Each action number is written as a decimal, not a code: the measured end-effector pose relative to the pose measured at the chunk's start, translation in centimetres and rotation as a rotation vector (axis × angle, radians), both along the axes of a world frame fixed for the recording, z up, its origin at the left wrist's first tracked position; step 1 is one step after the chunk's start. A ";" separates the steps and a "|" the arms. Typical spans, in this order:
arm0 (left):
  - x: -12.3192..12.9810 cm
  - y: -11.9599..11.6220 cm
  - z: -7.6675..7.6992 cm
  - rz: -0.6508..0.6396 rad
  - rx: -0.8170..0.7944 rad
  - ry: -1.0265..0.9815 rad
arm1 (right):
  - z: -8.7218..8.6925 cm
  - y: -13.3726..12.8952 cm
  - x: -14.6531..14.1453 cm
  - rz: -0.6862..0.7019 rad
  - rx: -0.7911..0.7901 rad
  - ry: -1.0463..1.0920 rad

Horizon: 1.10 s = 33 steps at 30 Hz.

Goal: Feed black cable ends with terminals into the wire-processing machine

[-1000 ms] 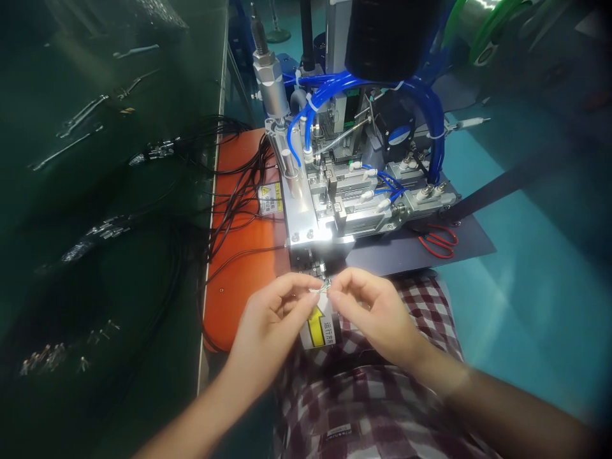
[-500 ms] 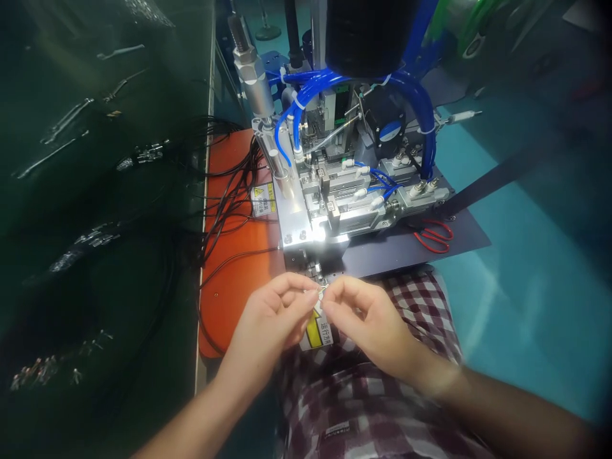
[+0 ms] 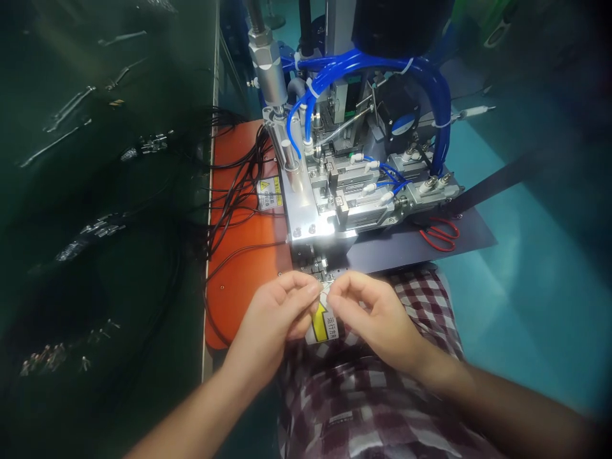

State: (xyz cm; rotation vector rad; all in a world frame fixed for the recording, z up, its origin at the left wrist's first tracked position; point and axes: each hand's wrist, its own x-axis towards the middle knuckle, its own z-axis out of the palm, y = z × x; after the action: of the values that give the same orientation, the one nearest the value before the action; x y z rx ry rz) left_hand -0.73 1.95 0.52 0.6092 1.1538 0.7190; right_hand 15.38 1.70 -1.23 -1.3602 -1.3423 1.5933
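Observation:
A tiny thin pale part (image 3: 326, 282) spans the short gap between my two hands. My left hand (image 3: 282, 312) is closed, its thumb and forefinger pinching one end. On the other side, my right hand (image 3: 373, 312) pinches the other end between thumb and fingertips. Both hands are just in front of the near end of a metal machine (image 3: 318, 233), over a white and yellow label (image 3: 325, 324). The part is too small to make out in detail.
Blue air tubes (image 3: 335, 67) arch over the machine. Black cables (image 3: 234, 191) cross the orange base plate (image 3: 248, 268). Red-handled scissors (image 3: 442, 234) lie at the right. On the dark green surface at the left are small metal parts (image 3: 102, 226). A checkered cloth (image 3: 363, 395) covers my lap.
The view has shifted slightly, so the machine appears a little further right. Both hands have moved a little apart, with the thin part showing between them.

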 end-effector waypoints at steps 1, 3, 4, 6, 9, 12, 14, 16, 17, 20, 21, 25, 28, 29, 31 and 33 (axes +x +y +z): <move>0.0 0.1 0.0 0.002 0.001 0.006 | 0.0 0.1 0.1 -0.003 -0.003 -0.006; 0.0 0.1 -0.1 0.006 -0.004 0.023 | 0.1 0.4 0.4 0.017 0.005 -0.019; 0.0 0.1 -0.1 0.007 -0.008 0.031 | 0.1 0.6 0.6 0.035 0.012 -0.018; 0.0 0.1 -0.1 0.007 -0.015 0.040 | 0.1 1.0 1.0 0.055 0.026 0.001; 0.0 0.1 -0.1 0.001 -0.020 0.040 | 0.1 1.4 1.2 0.029 0.009 0.069; 0.1 0.2 0.0 0.003 -0.029 0.039 | -0.1 1.7 1.0 0.006 -0.022 0.133; 0.1 0.3 0.0 0.002 -0.033 0.034 | -0.1 1.7 0.8 -0.008 -0.040 0.165; 0.1 0.3 0.0 -0.006 -0.036 0.025 | -0.2 1.7 0.6 -0.016 -0.062 0.200; 0.1 0.3 0.0 -0.010 -0.036 0.018 | -0.2 1.7 0.6 -0.013 -0.078 0.220; 0.0 0.3 0.1 -0.030 -0.034 -0.004 | -0.3 1.7 0.7 0.025 -0.143 0.293; 0.0 0.4 0.1 -0.040 -0.035 -0.011 | -0.4 1.7 0.8 0.048 -0.166 0.315; -0.4 0.4 0.2 -0.110 -0.078 -0.051 | -0.4 2.1 1.2 0.142 -0.188 0.353; -0.5 0.4 0.1 -0.156 -0.105 -0.073 | -0.5 2.3 1.5 0.196 -0.136 0.362; -0.5 0.4 0.0 -0.165 -0.108 -0.068 | -0.6 2.4 1.6 0.210 -0.114 0.364; -0.4 0.4 -0.1 -0.171 -0.103 -0.038 | -0.7 2.5 1.7 0.226 -0.074 0.356; -0.3 0.4 -0.2 -0.158 -0.078 0.013 | -0.6 2.6 1.6 0.223 -0.043 0.334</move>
State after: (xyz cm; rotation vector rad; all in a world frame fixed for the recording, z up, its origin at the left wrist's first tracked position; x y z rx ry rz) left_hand -1.00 2.31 0.35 0.6327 1.1267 0.5337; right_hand 17.01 4.29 -1.86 -0.9375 -1.2921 1.9085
